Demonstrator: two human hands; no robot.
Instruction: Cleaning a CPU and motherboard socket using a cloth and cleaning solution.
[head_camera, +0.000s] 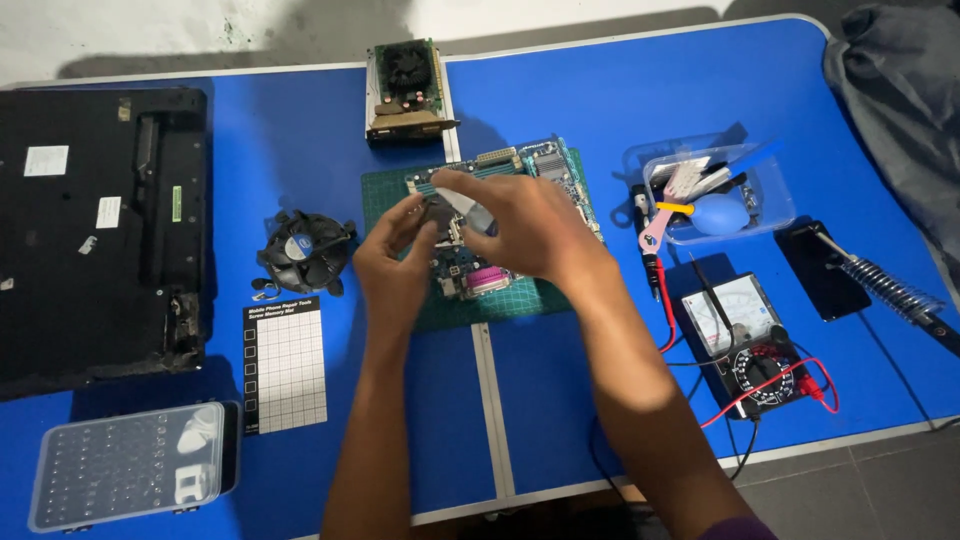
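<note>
- Over the middle of the blue tabletop (560, 90), both hands meet above a green cutting mat (385, 195) that carries a bare circuit board (545, 160).
- Left hand (395, 265): fingers curled up and half closed, tips touching the small white thing from its 7 o'clock side; I cannot tell how firmly it grips.
- Right hand (530, 225): pinched narrow on a small white syringe-like tube (468, 205) (it may be a paste applicator, too blurred to be sure), thumb and forefinger closed round it.
- The tube sits just above the board's middle, its long axis running from about 10 o'clock to 4 o'clock, the pale tip towards 10.
- Handling, as a judgement: the tube looks light, stiff and smooth, so it is best held along the barrel, not by the tip. The board looks rigid but fragile, with exposed parts; its edges are the safe places to take hold.
- The board's long axis runs roughly 11 o'clock to 5 o'clock, connectors at the 5 o'clock end.
- Around: a round cooler fan (305, 250) at 9 o'clock, a graphics card (405, 90) at 12, a clear tray (770, 205) of tools and a multimeter (745, 335) between 3 and 4, a black laptop base (95, 235) far at 9.
</note>
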